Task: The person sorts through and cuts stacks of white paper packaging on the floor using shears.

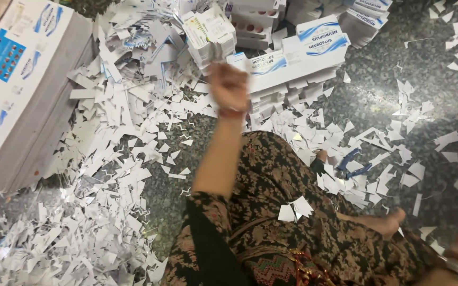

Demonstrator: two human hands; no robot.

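Just beyond the blurred fingers (228,79) of the left hand (229,87) rises a wall of stacked flat white-and-blue printed cartons (292,58), closing the way ahead. To their left, a drift of white cardboard offcuts (128,100) covers the dark speckled stone floor (367,90), and past it a tall block of printed white sheets (17,90) bars that side. To the fingers' right, the floor shows through with only scattered scraps: the widest free passage. Below them, near the forearm, a smaller bare patch of floor opens. The patterned dark garment over the knee (271,185) fills the near side.
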